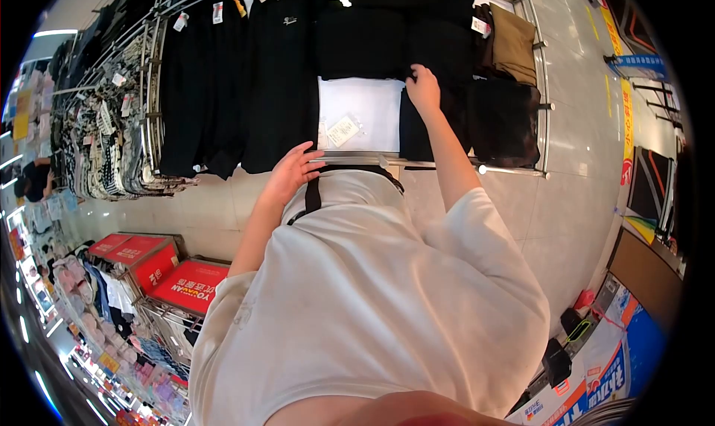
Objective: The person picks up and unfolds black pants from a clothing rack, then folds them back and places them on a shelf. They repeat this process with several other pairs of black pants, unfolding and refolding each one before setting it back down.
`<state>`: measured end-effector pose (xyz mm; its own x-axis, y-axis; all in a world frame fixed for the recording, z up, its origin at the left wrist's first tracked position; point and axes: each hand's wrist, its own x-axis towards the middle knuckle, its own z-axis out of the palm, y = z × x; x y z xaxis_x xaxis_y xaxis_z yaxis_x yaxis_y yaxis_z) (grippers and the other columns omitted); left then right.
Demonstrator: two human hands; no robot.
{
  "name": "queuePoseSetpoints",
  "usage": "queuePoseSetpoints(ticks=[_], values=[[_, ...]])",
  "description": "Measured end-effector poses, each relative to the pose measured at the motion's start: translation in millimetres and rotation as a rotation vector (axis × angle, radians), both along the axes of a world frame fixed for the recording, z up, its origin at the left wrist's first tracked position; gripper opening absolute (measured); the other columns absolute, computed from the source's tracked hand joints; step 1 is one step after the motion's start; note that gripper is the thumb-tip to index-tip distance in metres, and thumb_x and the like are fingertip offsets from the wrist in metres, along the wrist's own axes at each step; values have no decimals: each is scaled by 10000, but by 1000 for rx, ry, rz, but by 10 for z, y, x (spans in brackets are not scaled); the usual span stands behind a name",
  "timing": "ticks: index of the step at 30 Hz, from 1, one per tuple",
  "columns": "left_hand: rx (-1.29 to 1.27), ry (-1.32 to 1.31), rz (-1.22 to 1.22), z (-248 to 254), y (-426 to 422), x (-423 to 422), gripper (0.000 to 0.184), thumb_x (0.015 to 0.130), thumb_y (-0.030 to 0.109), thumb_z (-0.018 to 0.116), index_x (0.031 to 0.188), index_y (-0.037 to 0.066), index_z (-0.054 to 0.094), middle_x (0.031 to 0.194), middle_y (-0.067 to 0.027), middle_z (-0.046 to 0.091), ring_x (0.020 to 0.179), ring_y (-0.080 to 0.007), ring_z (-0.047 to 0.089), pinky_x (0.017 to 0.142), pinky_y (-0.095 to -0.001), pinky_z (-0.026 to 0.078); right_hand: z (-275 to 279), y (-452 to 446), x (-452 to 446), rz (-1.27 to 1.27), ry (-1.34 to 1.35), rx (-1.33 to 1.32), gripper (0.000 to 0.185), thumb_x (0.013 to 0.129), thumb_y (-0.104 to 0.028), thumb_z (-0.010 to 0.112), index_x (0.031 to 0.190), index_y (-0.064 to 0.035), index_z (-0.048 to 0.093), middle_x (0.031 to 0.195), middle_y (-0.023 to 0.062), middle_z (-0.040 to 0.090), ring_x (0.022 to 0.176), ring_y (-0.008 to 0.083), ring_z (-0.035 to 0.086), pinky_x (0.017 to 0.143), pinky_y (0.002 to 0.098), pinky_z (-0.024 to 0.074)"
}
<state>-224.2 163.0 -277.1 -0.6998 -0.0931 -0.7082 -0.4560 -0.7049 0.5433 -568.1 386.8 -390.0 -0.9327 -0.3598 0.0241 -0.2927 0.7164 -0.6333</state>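
By the rack's front edge (357, 159), the left hand (293, 176) splays empty; the right hand (423, 91), grip unclear, should square the clothes (361, 46) gently.

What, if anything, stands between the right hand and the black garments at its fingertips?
Nothing visible does. The right hand is right at the edge of the black garments, though contact is hard to tell. The white tag lies off to the hand's left, on the white panel, out of that path.
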Motion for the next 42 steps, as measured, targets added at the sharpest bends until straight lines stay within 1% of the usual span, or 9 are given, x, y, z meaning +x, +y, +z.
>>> queuePoseSetpoints(ticks=[4,7,12,17,19,25,35,41,42], values=[[-13,33,45,-37,-23,145,494,1072,351,440,1493,94,403,1407,-177,566,1194,-280,608,981,-404,504,-77,-811,-210,-278,-297,9,824,773,-344,843,1422,-3,467,1398,219,526,1266,384,540,1044,452,485],[-16,-8,92,-21,-4,196,507,1068,363,449,1498,99,398,1413,-175,559,1194,-285,606,983,-407,503,68,-1153,-219,-373,-389,105,855,747,-381,869,1410,-14,471,1385,218,522,1312,382,498,1053,458,478],[1,54,161,-44,7,338,505,1068,363,445,1500,106,393,1422,-179,549,1218,-290,587,996,-406,484,46,-1286,-206,-304,-232,167,496,794,-312,825,1093,-9,569,1167,221,643,1019,400,678,863,484,561],[1,12,172,-2,31,292,498,1068,354,441,1497,105,395,1418,-178,551,1215,-290,589,991,-407,488,-35,-1368,-127,-201,-183,-30,352,790,-199,741,998,36,580,982,300,679,995,403,682,857,475,536],[-5,24,134,-18,33,242,501,1068,352,442,1499,103,391,1415,-179,554,1216,-291,589,994,-414,488,-26,-1398,8,-205,-142,-542,410,780,-195,746,1064,54,585,982,257,688,963,363,687,860,428,534],[145,23,146,-74,100,-88,669,1033,562,425,1489,73,402,1411,-178,558,1264,-335,571,1059,-463,464,1343,-1006,1538,195,-845,-965,453,800,-95,728,1212,10,572,1086,89,693,980,202,642,893,347,519],[371,192,303,148,161,-414,710,985,633,416,1421,84,529,1390,-160,568,1270,-306,549,1114,-448,427,1937,-602,2186,1319,-458,-486,278,815,-138,688,1078,-61,641,860,218,678,802,395,673,683,479,532],[-1484,19,-28,937,373,-675,556,1006,524,462,1309,78,598,1227,-136,644,1107,-278,639,969,-419,531,2219,-396,2039,1279,-210,-235,214,866,-121,677,1069,-53,664,873,163,704,781,327,692,698,423,545],[-1328,119,88,919,294,-674,471,1013,459,480,1238,70,621,1134,-115,664,1002,-261,663,867,-399,558,2328,-249,1969,1028,-422,-417,197,874,-105,687,1060,-44,664,847,123,693,778,248,676,693,367,530]])
